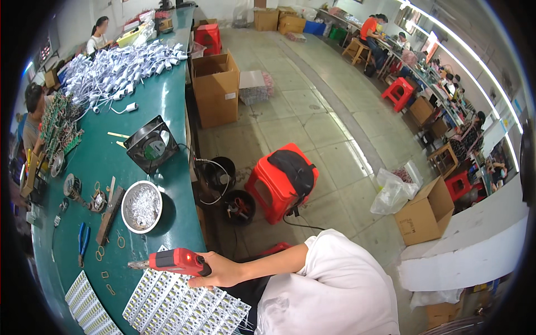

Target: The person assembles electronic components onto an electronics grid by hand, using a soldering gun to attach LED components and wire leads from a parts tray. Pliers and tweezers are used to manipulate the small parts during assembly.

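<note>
My right hand point(223, 270) is closed round the handle of a red and black soldering gun point(177, 261). A small orange light glows on the gun, and its metal nose points left. Beneath the gun lies a white panel of small circuit boards point(178, 306) with rows of yellowish parts. Thin white wires show at the panel's lower right corner. A second such panel point(89, 304) rests to its left on the green table point(159, 204). My left hand is not in view.
Beyond the gun stand a bowl of silvery bits point(142, 206) and a black fan point(151, 145). Blue-handled pliers point(83, 244) and rubber bands lie leftward. White lamp holders point(120, 70) pile at the far end. A red stool point(282, 181) stands on the floor; other people sit farther off.
</note>
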A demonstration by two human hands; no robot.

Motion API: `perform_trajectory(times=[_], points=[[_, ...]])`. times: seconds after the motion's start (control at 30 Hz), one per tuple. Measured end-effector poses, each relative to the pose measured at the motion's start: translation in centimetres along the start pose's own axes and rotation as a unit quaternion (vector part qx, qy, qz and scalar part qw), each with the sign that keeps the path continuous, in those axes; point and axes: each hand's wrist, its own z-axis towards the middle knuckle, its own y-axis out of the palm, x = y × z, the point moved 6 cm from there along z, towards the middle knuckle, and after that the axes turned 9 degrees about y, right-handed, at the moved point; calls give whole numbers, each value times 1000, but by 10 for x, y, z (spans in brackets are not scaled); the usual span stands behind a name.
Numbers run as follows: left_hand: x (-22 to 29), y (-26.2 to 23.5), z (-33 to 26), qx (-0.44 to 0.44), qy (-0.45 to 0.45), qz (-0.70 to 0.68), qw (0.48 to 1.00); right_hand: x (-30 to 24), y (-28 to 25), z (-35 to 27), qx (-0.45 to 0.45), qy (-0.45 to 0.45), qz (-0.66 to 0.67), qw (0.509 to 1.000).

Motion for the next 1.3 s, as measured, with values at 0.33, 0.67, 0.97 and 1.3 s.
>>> perform_trajectory(times=[0.33,0.67,0.97,1.3], points=[[-99,-125,-39,59,21,534,843,-30,-20,-34,120,-180,-158,963],[-166,-136,-55,23,-99,530,842,-40,-25,-47,133,-205,-168,955],[-185,-138,-68,66,70,492,865,-32,-21,-43,142,-204,-155,956],[-146,-142,-81,59,-103,371,921,-14,-102,-53,248,-114,-527,805]])
